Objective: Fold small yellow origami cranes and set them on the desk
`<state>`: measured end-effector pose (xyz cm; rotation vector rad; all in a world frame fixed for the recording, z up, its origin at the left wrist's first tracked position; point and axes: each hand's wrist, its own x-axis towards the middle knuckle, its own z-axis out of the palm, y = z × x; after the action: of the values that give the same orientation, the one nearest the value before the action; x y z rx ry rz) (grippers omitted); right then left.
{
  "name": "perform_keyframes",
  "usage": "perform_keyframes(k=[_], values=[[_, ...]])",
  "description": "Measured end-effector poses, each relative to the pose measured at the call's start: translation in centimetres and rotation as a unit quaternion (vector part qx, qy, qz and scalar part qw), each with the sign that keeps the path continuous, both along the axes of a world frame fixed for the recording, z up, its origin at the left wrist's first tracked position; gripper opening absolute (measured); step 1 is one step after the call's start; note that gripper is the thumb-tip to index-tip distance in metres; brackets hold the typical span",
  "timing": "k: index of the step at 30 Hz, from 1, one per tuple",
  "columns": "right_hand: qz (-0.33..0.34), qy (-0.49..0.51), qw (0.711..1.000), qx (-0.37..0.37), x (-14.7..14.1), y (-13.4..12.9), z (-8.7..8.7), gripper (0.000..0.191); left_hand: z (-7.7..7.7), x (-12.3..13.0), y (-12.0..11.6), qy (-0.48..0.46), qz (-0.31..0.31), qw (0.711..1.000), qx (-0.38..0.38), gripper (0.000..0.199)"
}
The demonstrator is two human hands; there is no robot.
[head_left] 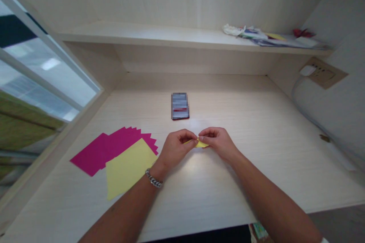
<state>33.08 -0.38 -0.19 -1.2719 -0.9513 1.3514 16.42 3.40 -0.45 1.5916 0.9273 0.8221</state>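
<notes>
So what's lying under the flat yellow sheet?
Fanned magenta sheets show past the upper edge of the yellow sheet, which overlaps them. How far they continue beneath it is hidden.

So it's a pale wood-grain desk (pixel 270 129), with a fan of magenta sheets (pixel 119 145) lying toward the left, a yellow sheet (pixel 128 169) partly over them, and a pixelated phone (pixel 180 106) farther back. The shelf (pixel 142 33) above's got a messy pile (pixel 256 35) at its right end, papers maybe, kinda blurry.

Left grip (pixel 176 146), right grip (pixel 219 141) — both pinched.
</notes>
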Motion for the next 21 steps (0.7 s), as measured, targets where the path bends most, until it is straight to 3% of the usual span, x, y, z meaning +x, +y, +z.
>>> perform_keyframes(k=[13, 21], values=[[-0.017, -0.119, 0.991, 0.066, -0.2, -0.2, 0.2, 0.02, 0.0, 0.3, 0.1, -0.087, 0.024, 0.992, -0.089, 0.017], [0.019, -0.082, 0.992, 0.091, 0.2, 0.0, -0.2, 0.023, -0.7, 0.0, 0.5, -0.106, 0.032, 0.987, -0.116, 0.026]])
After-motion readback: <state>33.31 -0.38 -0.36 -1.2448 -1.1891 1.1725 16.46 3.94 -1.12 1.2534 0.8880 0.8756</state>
